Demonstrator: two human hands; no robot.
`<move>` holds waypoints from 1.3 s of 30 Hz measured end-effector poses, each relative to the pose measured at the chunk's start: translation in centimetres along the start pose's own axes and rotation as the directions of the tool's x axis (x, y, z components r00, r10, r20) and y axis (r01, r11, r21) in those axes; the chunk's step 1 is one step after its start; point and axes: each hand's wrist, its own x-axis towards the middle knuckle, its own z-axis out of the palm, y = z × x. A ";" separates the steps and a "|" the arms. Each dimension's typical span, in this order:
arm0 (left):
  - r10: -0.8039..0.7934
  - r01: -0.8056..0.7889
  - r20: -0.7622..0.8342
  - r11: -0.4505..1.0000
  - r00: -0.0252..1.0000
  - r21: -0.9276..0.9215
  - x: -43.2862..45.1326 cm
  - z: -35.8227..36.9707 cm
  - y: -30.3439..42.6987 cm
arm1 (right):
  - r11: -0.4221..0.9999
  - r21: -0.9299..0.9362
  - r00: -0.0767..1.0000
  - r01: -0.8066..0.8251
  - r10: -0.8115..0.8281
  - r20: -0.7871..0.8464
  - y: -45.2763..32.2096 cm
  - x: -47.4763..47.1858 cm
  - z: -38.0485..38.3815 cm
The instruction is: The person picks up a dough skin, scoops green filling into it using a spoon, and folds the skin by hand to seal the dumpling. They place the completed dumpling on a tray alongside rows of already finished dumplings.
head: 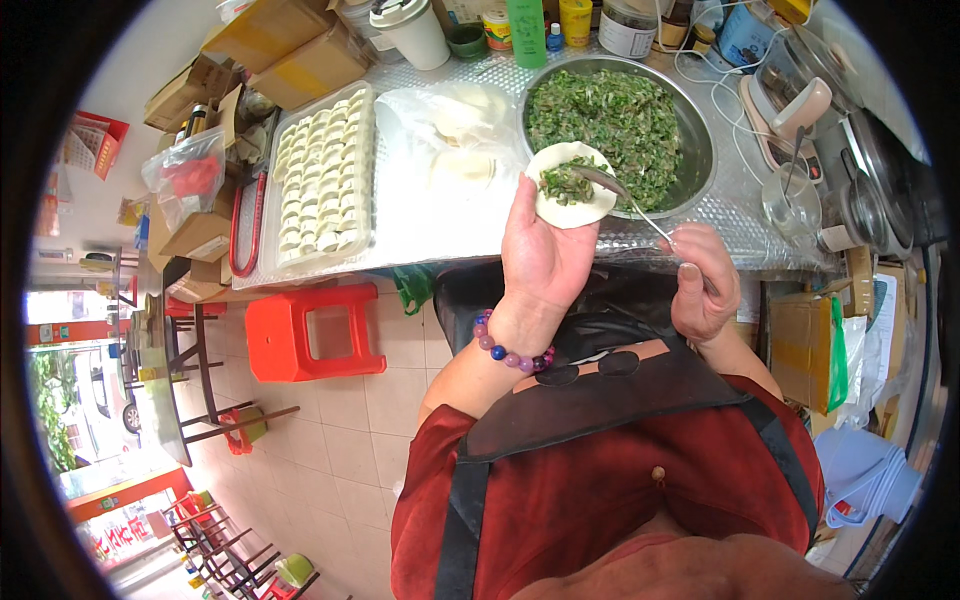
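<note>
A round dough wrapper (559, 214) lies on the upturned palm and fingers of my left hand (546, 251), with chopped green filling (567, 182) at its middle. My right hand (705, 281) grips the handle of a metal spoon (643, 214), whose bowl touches the filling. Behind the wrapper stands a wide steel bowl (709, 161) of the same kind of green filling. Left of the bowl, more round wrappers (461, 171) lie in and by a clear plastic bag (409, 112). A clear plastic tray (367, 187) farther left holds rows of folded dumplings (321, 176).
Cardboard boxes (300, 64) and a white lidded cup (416, 34) stand at the back left, a green bottle (527, 34) behind the bowl. At right are a pink-and-white kitchen scale (772, 127), white cords and a glass jar (791, 206). A red plastic stool (281, 337) stands below the table.
</note>
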 end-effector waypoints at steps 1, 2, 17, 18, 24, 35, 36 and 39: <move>-0.002 0.002 0.004 1.000 1.000 -0.009 0.0 -0.1 0.0 | 0.999 -0.034 0.999 0.002 -0.001 0.034 0.1 0.1 0.0; -0.004 0.004 0.008 1.000 1.000 -0.019 0.0 -0.1 0.0 | 0.998 -0.069 0.998 0.005 0.000 0.068 0.1 0.4 -0.1; -0.134 0.134 -0.004 0.988 0.991 0.073 0.0 0.3 1.1 | 0.905 -0.424 0.976 -0.027 0.116 0.185 2.2 2.1 -1.3; -0.143 0.143 0.002 0.987 0.990 0.078 0.0 0.4 1.2 | 0.920 -0.391 0.983 0.025 0.048 0.177 2.1 2.1 -1.5; -0.243 0.234 0.077 0.966 0.967 0.113 -0.2 0.9 1.9 | 0.896 -0.289 0.914 0.337 -0.237 0.330 1.4 2.0 -2.6; -0.234 0.234 0.002 0.971 0.972 0.056 0.0 -0.1 2.9 | 0.923 -0.324 0.943 0.209 -0.102 0.318 1.1 2.1 -3.6; -0.235 0.236 -0.009 0.971 0.972 0.047 -0.1 -0.1 2.8 | 0.911 -0.377 0.950 0.165 -0.044 0.311 1.3 2.5 -3.3; -0.266 0.266 -0.010 0.963 0.964 0.052 -0.5 0.0 2.7 | 0.869 -0.489 0.923 0.070 0.130 0.363 2.2 3.0 -2.6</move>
